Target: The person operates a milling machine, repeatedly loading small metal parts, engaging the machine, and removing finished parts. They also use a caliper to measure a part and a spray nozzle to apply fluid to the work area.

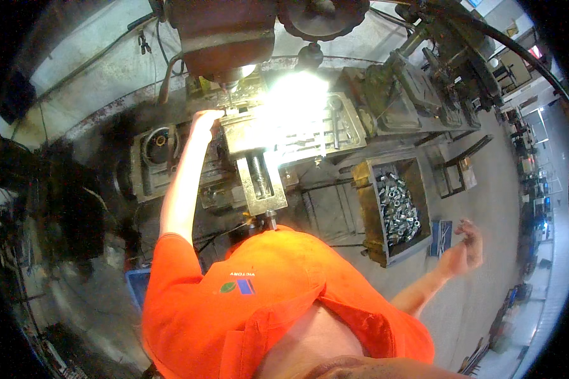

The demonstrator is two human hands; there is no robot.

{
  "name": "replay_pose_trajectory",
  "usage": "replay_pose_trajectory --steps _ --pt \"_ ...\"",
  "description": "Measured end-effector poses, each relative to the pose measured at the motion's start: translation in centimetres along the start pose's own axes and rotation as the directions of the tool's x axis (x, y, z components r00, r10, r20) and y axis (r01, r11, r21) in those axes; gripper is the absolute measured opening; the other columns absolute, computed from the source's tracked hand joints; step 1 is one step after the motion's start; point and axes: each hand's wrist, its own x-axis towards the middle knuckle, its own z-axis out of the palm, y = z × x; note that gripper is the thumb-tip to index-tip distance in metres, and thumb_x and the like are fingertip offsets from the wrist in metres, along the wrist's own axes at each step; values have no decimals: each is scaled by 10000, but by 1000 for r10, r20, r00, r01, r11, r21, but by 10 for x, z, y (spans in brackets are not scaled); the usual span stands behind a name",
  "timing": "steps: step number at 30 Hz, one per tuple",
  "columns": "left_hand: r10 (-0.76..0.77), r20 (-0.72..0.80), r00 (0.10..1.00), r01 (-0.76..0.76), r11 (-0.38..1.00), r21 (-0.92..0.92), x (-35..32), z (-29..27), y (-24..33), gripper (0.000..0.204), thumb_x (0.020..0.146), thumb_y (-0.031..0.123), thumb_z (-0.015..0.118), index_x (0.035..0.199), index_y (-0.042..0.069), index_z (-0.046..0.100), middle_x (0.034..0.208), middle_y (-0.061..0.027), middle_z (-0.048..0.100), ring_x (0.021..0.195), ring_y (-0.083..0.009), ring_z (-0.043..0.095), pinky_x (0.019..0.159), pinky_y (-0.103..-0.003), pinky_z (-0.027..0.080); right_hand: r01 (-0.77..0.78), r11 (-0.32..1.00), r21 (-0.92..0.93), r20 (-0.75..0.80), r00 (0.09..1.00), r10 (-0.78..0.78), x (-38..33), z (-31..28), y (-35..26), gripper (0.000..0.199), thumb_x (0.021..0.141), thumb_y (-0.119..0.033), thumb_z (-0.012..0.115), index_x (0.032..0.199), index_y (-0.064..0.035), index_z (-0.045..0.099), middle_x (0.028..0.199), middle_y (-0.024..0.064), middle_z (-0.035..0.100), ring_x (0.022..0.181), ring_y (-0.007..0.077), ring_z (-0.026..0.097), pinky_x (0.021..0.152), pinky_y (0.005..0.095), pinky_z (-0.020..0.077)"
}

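Note:
My left arm reaches forward to a machine vise (243,134) on the machine table. The left hand (207,121) is at the vise's left jaw, just below the spindle (229,86). Its fingers look closed at the jaw edge, but glare hides what they hold, if anything. Out to my right side, away from the machine, my right hand (466,251) hangs in the air. Its fingers are loosely bent and apart, and I see nothing in them. Nearest to it is a metal bin (372,237) filled with shiny metal parts (397,208).
A bright work lamp (300,91) washes out the middle of the table. Spanner-like tools (335,123) lie in the tray (354,136) at its right. The vise screw (258,174) points toward my body. A round part (160,143) sits at the table's left end. A blue container (138,287) stands at lower left.

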Motion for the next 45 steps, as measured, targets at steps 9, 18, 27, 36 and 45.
replay_pose_trajectory --steps 9,18,27,36,45 --pt "153 -152 976 -130 979 155 -69 -31 34 165 765 141 664 885 30 648 795 -41 648 695 -132 586 682 -273 443 -321 930 181 101 946 308 -25 26 6 290 551 30 397 757 97 591 773 159 604 685 202 570 612 266 456" --pt "189 215 958 -227 959 168 -169 98 39 153 769 64 641 884 -36 652 849 -78 663 757 -120 619 733 -235 480 -342 936 84 798 586 142 -71 181 -21 349 593 -49 561 934 -22 629 1134 156 567 932 235 610 821 297 477" --pt "2 249 969 15 998 -67 -216 192 -25 84 791 43 625 840 -24 631 758 -65 633 702 -125 588 650 -234 448 -214 970 114 676 732 82 -125 197 2 461 584 -150 587 1030 -33 607 1355 281 272 1150 436 411 969 418 360" --pt "-12 401 916 33 998 -45 -225 235 -38 170 755 -33 643 831 39 509 804 -81 603 718 -165 603 672 -272 493 -205 969 139 609 789 79 -126 168 41 389 544 -136 589 889 42 601 1320 258 306 1133 406 402 945 422 370" --pt "-111 414 904 130 991 -18 -233 262 -50 153 762 -32 637 787 40 504 794 -71 598 718 -153 596 693 -263 484 -149 984 99 603 795 60 -122 143 58 342 529 -93 605 847 32 608 1293 253 351 1135 413 397 954 428 363"
